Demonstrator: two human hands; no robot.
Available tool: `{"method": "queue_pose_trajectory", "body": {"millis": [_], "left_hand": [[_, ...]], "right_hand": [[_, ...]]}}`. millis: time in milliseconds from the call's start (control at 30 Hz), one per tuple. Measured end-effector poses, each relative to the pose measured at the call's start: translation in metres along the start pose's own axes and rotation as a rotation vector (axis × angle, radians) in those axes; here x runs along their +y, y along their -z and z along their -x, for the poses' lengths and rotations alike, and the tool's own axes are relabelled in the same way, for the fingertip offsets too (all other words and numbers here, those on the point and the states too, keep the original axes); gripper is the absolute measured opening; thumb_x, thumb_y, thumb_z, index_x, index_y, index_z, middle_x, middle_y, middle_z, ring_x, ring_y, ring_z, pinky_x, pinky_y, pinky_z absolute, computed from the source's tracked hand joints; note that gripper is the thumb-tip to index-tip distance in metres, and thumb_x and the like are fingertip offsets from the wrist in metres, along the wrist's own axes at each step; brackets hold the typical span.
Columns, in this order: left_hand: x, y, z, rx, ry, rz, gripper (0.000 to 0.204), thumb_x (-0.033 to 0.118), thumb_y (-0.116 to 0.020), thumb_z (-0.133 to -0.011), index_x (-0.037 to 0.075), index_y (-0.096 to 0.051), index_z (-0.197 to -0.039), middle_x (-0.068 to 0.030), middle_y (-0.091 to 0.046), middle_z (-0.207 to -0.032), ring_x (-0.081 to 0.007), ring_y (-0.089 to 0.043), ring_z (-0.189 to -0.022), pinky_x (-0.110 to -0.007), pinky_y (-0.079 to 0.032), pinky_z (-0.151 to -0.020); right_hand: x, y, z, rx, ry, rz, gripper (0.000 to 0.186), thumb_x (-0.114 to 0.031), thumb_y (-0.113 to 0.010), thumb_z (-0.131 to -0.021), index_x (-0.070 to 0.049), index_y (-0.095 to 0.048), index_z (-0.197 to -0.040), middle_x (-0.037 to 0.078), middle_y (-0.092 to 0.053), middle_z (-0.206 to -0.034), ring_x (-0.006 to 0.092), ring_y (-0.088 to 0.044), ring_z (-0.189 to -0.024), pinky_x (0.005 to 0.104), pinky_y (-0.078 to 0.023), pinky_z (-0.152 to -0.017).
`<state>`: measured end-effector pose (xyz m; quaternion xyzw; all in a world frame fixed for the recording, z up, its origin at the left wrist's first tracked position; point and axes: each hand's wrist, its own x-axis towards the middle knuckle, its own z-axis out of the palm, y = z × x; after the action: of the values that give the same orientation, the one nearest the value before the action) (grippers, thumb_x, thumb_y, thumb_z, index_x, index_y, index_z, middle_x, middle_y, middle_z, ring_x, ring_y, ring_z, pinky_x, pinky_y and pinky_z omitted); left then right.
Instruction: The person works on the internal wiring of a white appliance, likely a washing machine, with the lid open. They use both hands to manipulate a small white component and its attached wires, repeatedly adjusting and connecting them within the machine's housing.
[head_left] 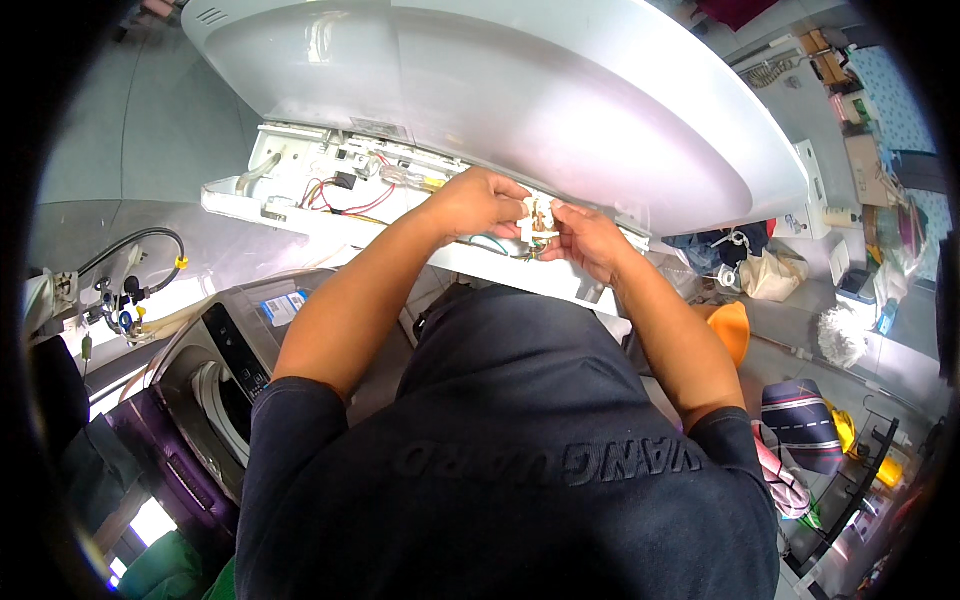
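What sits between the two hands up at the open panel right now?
In the head view, a small white connector block with coloured wires sits between the left hand and right hand; fingers of both pinch it.

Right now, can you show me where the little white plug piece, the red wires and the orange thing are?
white connector (540, 222), head view, on its middle between both hands.
red wires (365, 205), head view, on the loop.
orange object (733, 328), head view, on its rounded side.
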<state>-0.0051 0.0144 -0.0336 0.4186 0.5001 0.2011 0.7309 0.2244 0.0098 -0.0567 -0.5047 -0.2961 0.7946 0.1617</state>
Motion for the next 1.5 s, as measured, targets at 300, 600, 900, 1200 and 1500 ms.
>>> {"method": "queue_pose_trajectory", "body": {"millis": [300,600,900,1200,1500], "left_hand": [[0.0004,0.0012,-0.0029,0.015,0.052,0.04,0.036,0.01,-0.065,-0.092,-0.01,-0.061,-0.121,-0.0172,-0.07,-0.101,-0.0163,-0.071,-0.077,-0.024,-0.061,-0.071],[0.0071,-0.0013,-0.0004,0.06,0.045,-0.004,0.035,0.01,-0.063,-0.09,-0.01,-0.063,-0.119,-0.0154,-0.07,-0.094,-0.0139,-0.07,-0.073,-0.021,-0.06,-0.066],[0.0028,0.004,-0.0022,0.065,0.055,0.018,0.036,0.009,-0.06,-0.091,-0.01,-0.061,-0.121,-0.0157,-0.069,-0.098,-0.0145,-0.07,-0.075,-0.022,-0.061,-0.069],[0.0024,0.0047,-0.0008,0.024,0.069,0.073,0.036,0.009,-0.06,-0.092,-0.01,-0.059,-0.122,-0.0156,-0.069,-0.101,-0.0152,-0.07,-0.078,-0.023,-0.061,-0.071],[0.0048,0.0038,0.0007,0.028,0.052,0.021,0.035,0.009,-0.062,-0.09,-0.01,-0.061,-0.12,-0.0144,-0.069,-0.097,-0.0129,-0.07,-0.076,-0.022,-0.06,-0.07]], "right_hand": [[0.0011,-0.0014,-0.0014,-0.009,0.011,0.007,0.04,-0.038,-0.049,-0.104,-0.001,-0.058,-0.119,0.008,-0.066,-0.098,0.0142,-0.062,-0.075,0.0308,-0.059,-0.072],[-0.0037,-0.0069,0.0023,0.02,0.01,0.023,0.042,-0.037,-0.05,-0.104,0.002,-0.058,-0.12,0.009,-0.065,-0.1,0.0145,-0.062,-0.074,0.0306,-0.059,-0.071],[-0.0024,-0.0043,0.0004,0.011,0.017,-0.006,0.039,-0.031,-0.052,-0.103,0.002,-0.056,-0.124,0.01,-0.063,-0.103,0.0153,-0.062,-0.074,0.0318,-0.059,-0.07],[-0.0006,-0.0041,-0.001,0.003,0.018,-0.006,0.04,-0.031,-0.053,-0.104,0.003,-0.055,-0.125,0.01,-0.062,-0.104,0.0162,-0.063,-0.073,0.0312,-0.06,-0.068],[0.0002,-0.0033,-0.0014,-0.006,0.009,-0.022,0.04,-0.032,-0.053,-0.104,0.002,-0.055,-0.125,0.011,-0.063,-0.104,0.0168,-0.063,-0.074,0.0316,-0.059,-0.069]]}}
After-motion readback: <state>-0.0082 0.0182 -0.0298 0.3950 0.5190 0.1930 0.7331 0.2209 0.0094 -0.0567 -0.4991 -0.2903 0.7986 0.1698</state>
